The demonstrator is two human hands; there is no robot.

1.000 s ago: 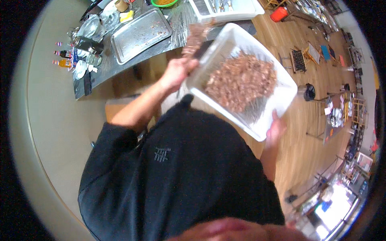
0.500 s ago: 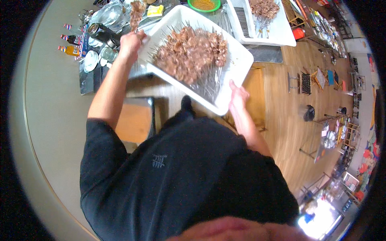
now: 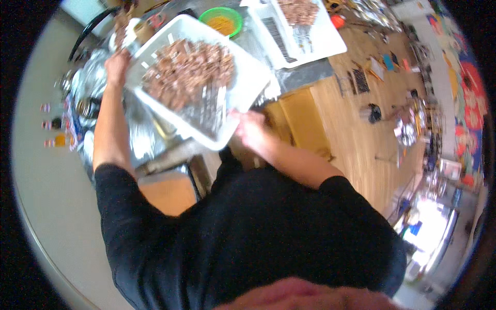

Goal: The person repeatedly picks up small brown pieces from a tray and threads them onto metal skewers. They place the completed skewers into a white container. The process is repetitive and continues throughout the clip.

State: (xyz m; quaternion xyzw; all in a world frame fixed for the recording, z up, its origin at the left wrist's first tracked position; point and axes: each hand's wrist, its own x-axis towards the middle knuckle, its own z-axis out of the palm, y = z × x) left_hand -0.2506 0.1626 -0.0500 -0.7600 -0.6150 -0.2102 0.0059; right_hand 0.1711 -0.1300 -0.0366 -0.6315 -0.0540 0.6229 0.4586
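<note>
A white plastic tray (image 3: 250, 88) is tilted in front of me, heaped with skewered meat (image 3: 188, 70); the bare sticks (image 3: 206, 116) point toward its near right corner. My left hand (image 3: 118, 67) is closed around several meat skewers (image 3: 120, 28), their meat end upward, beside the tray's left corner. Whether it also grips the rim there, I cannot tell. At the near right corner my right hand (image 3: 250, 130), blurred by motion, is closed on the tray's rim, its fingers partly hidden.
A green bowl of orange-brown powder (image 3: 221, 21) stands on the dark table beyond the tray. Farther right, another white tray (image 3: 333, 44) holds more skewers. Clear plastic wrap (image 3: 93, 75), a dark jar (image 3: 87, 108) and bottles (image 3: 58, 140) are at the left. A stool (image 3: 168, 191) stands below the table.
My view has turned, and the surroundings are shifted within it. Both hands and the tray now appear farther left. The left hand still holds the meat skewers.
</note>
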